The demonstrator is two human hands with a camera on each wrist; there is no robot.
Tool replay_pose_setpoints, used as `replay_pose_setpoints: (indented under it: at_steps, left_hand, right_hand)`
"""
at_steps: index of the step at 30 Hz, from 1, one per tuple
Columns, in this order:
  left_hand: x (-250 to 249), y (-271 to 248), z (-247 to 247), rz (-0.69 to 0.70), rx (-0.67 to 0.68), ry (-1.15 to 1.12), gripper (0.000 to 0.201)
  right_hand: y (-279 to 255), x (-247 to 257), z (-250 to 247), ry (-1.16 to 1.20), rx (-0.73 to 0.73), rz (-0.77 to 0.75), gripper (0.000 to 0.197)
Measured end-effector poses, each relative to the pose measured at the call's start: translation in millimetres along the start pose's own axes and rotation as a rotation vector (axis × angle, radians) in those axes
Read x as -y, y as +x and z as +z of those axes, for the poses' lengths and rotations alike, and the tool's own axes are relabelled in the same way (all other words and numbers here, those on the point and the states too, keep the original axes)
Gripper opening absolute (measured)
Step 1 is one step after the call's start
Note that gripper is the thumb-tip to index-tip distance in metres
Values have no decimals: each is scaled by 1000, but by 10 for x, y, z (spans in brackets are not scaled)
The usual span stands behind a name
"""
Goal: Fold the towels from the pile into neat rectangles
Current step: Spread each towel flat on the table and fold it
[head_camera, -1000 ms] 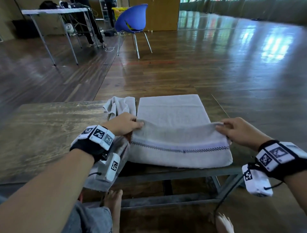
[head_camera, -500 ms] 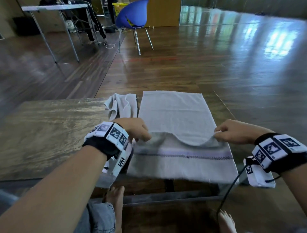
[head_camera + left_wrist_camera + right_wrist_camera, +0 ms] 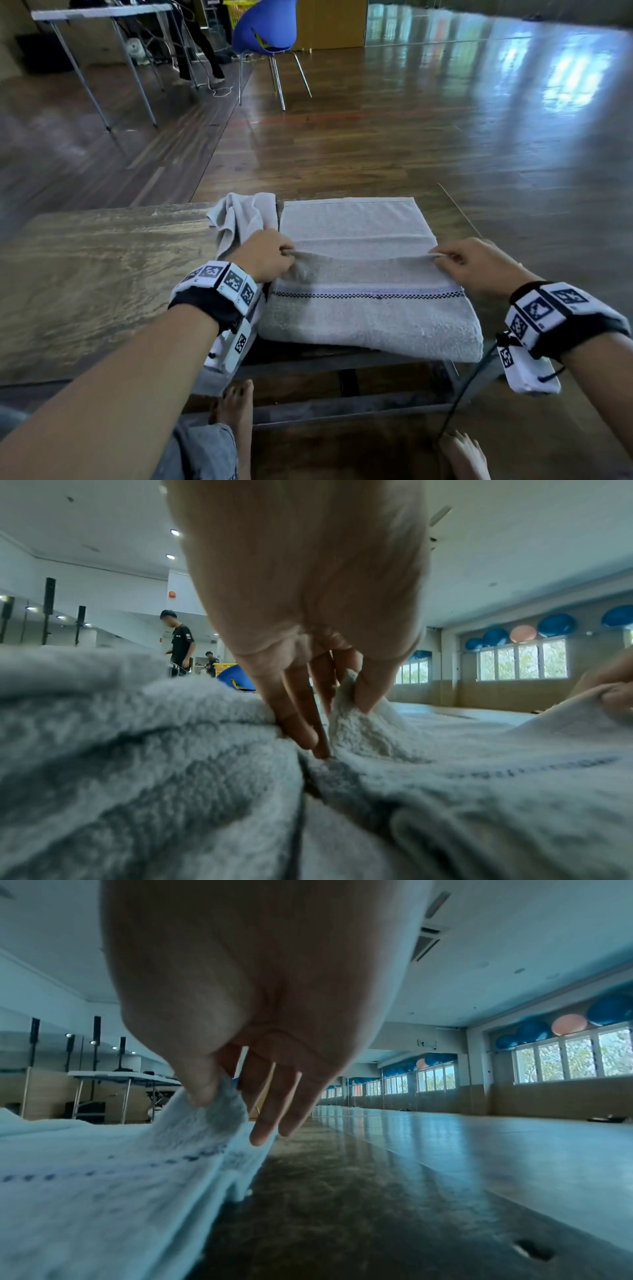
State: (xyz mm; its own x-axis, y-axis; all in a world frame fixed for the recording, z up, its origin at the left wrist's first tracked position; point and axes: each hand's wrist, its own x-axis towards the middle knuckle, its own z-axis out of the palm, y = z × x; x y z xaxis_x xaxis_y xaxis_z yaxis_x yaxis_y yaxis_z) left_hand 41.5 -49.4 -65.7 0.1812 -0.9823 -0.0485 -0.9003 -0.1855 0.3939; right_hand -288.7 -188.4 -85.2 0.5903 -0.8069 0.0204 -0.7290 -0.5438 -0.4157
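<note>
While folded, towel [image 3: 370,308] pinched, both hands.

Towel [image 3: 359,308] — matt, nubby terry cloth; table [image 3: 102,267] — worn, dull wood; floor [image 3: 445,137] glossy wood.

Low wooden counter [image 3: 96,274], worn grain, dark metal frame beneath, standing on glossy wood floor [image 3: 411,137]. Grey towel [image 3: 359,308] with dark checked stripe lies flat on counter's right part, near portion doubled over, near edge overhanging counter front. Crumpled grey towel [image 3: 239,212] lies just beside it on left, its near end hanging off counter front. Counter's left part bare wood.
</note>
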Motion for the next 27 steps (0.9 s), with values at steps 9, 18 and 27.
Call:
replay_pose_setpoints:
  at_steps: [9, 18, 27]
  left_hand:
    - [-156, 68, -144, -106, 443, 54, 28]
    - [-151, 109, -184, -103, -82, -79, 38]
    - [-196, 104, -151, -129, 290, 23, 36]
  right_hand:
    - [51, -27, -206, -100, 266, 121, 33]
    - [114, 36, -95, 52, -159, 23, 25]
    - [141, 47, -140, -97, 156, 21, 28]
